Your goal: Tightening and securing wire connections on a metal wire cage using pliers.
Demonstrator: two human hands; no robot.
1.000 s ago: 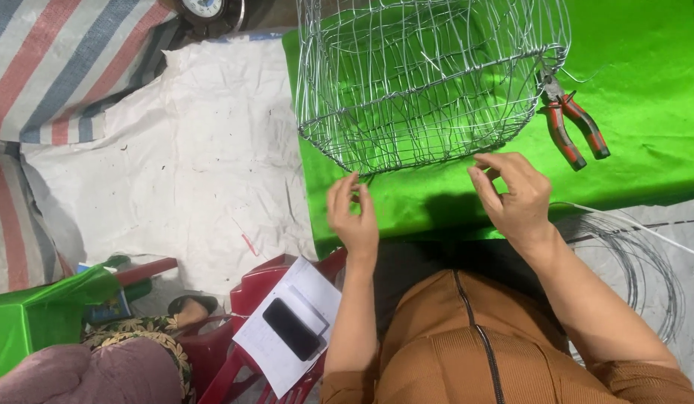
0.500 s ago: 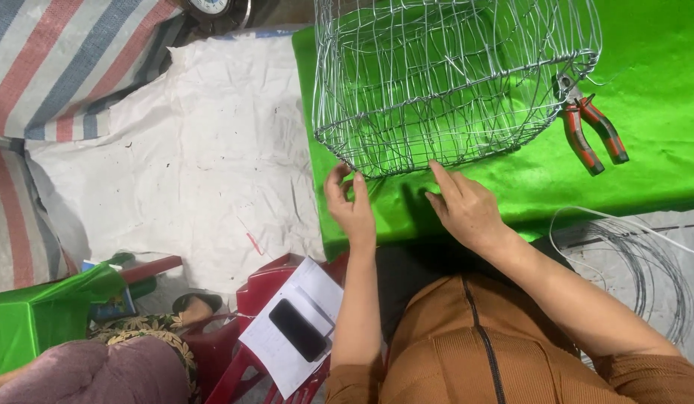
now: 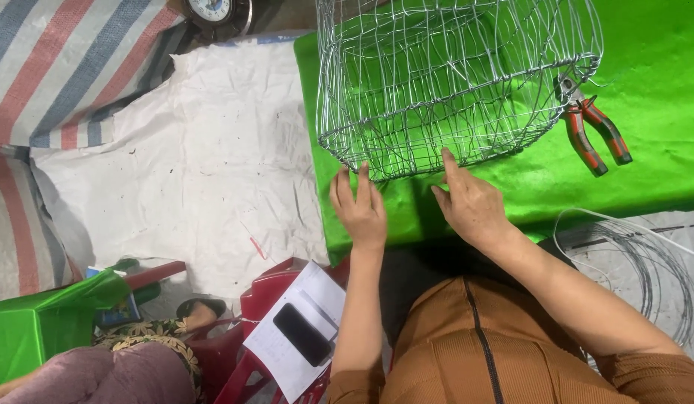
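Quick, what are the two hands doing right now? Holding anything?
Left hand: open, fingertips on the near rim of the wire basket, gripping nothing.
Right hand: open, fingertips touching that same rim, holding nothing.

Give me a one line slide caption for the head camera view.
Both hands, left and right, touch the rim of a wire basket on green cloth, pliers beside it.
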